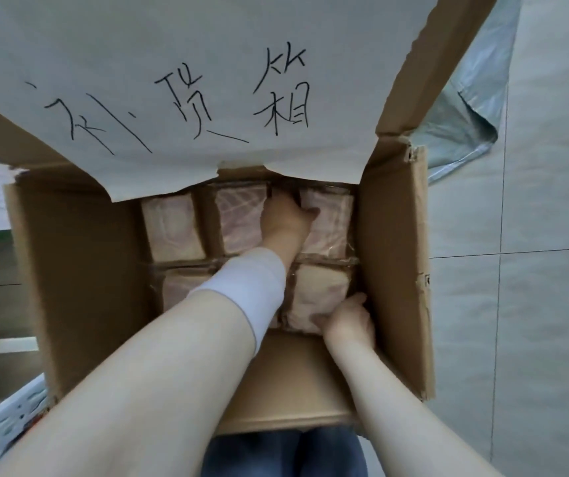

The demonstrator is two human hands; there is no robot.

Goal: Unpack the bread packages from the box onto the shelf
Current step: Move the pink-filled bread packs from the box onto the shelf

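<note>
Below my head camera the open cardboard box point(393, 263) fills the view, its far flap point(172, 80) tipped up so I can reach the wrapped bread packages point(172, 228) packed edge to edge inside. My left hand point(286, 218) digs between two far-row packages, apparently to pry one loose, its grip hidden. My right hand point(350, 320) curls around the near-right package's point(317, 290) edge.

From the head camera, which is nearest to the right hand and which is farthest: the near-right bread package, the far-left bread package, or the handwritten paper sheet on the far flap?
1. Near-right bread package: the right hand is touching its near corner.
2. Far-left bread package: far row, left side of the box.
3. Handwritten paper sheet: on the raised far flap, above the packages.
</note>
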